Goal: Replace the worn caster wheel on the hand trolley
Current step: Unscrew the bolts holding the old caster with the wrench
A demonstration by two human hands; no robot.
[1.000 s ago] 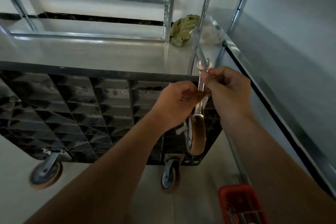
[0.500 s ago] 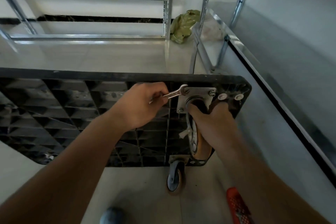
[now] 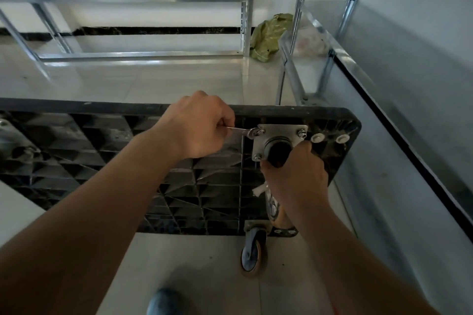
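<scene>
The hand trolley's black ribbed platform (image 3: pixel 107 161) stands on its edge on the floor, underside facing me. A caster with a square steel mounting plate (image 3: pixel 281 133) sits at its upper right corner. My left hand (image 3: pixel 202 128) grips a small steel wrench (image 3: pixel 245 132) whose open jaw sits on the plate's upper left bolt. My right hand (image 3: pixel 297 174) holds the caster's fork just below the plate, hiding most of the tan wheel (image 3: pixel 277 212). Another caster (image 3: pixel 253 253) hangs at the platform's lower edge.
Metal shelving frames (image 3: pixel 143 54) stand behind the trolley and along the right. A green crumpled bag (image 3: pixel 268 36) lies in the far corner. My shoe (image 3: pixel 166 302) shows at the bottom. A third caster (image 3: pixel 15 146) is at the far left.
A second ago both hands held the wrench upright above the caster. My left hand has since set its jaw on the upper left bolt, and my right hand dropped to hold the caster fork.
</scene>
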